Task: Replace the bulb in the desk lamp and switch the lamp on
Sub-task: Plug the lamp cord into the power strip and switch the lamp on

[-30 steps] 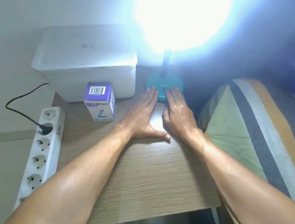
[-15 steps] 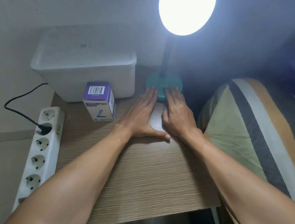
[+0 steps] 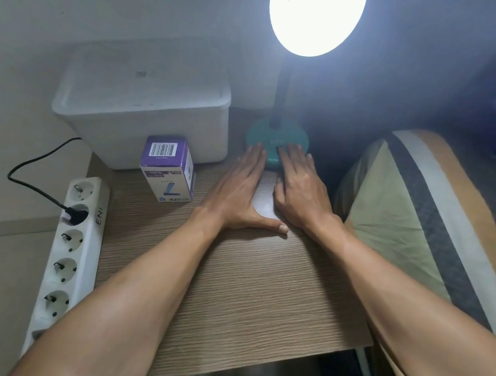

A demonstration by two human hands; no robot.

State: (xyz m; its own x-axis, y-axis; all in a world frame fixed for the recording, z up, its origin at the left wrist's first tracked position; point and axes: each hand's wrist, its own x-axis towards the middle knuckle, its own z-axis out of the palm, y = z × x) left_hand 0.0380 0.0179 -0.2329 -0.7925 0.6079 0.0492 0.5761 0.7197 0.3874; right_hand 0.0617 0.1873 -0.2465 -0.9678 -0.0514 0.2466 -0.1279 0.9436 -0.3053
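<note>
1. A wooden bedside table [image 3: 244, 299] with a pale grain is seen from above, filling the middle of the view; two bare forearms are stretched across it from the near edge.
2. A bed with a striped cover [image 3: 427, 219] in beige, grey, white and tan is seen along the table's right side.
3. A white plastic storage box [image 3: 144, 103] with a closed lid is set at the far left corner of the table, against the wall.
4. A white power strip [image 3: 72, 249] is laid along the table's left edge; one black plug [image 3: 75, 215] is seated in its second socket from the far end, and its cord is looped away to the left.
5. The desk lamp [image 3: 280, 96] is placed at the far edge of the table, just right of the box. Its round head is lit brightly at the top of the view, and its teal round base [image 3: 259, 133] is joined to it by a dark stem.
6. The left hand [image 3: 236, 192] is laid flat, palm down, fingers extended with the tips at the base's near rim, thumb spread to the right; nothing is held.
7. The right hand [image 3: 302, 192] is laid flat just beside it, fingertips resting on the base, with nothing gripped.
8. A small purple and white bulb carton [image 3: 168, 168] is stood upright in front of the box, left of the left hand.
</note>
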